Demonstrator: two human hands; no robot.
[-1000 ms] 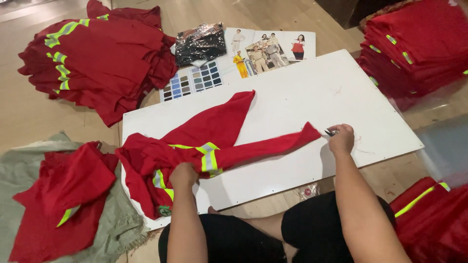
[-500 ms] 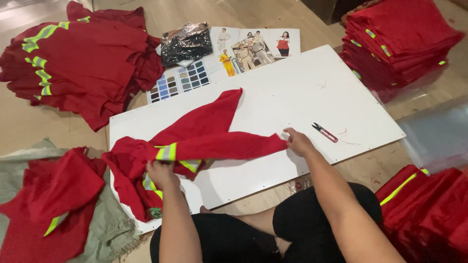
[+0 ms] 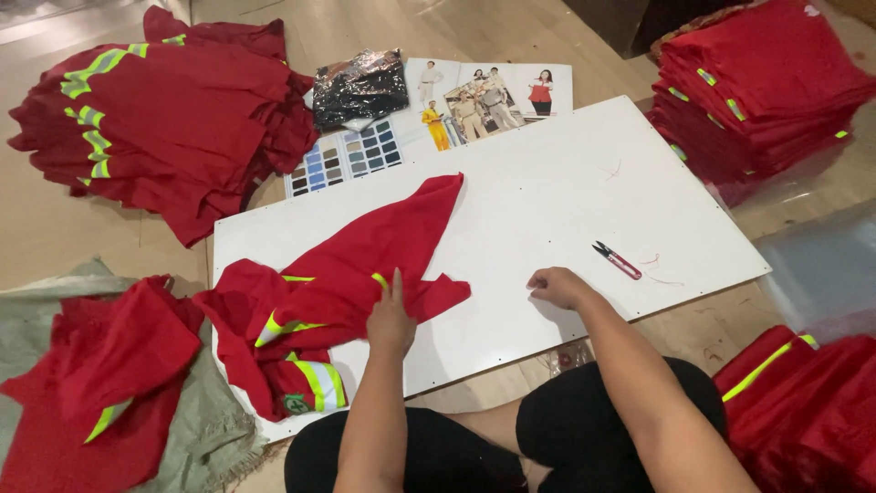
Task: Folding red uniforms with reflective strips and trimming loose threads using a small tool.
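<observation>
Head view: the left hand [image 3: 391, 319] lies flat, fingers together, on the red garment [image 3: 351, 274], whose long axis runs toward 1 o'clock on the white worktop [image 3: 566, 192]. The right hand [image 3: 558, 288], fingers curled and empty, rests at 3 o'clock, apart.

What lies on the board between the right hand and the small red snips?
Only bare white board separates the right hand from the red snips, as the head view shows.
</observation>
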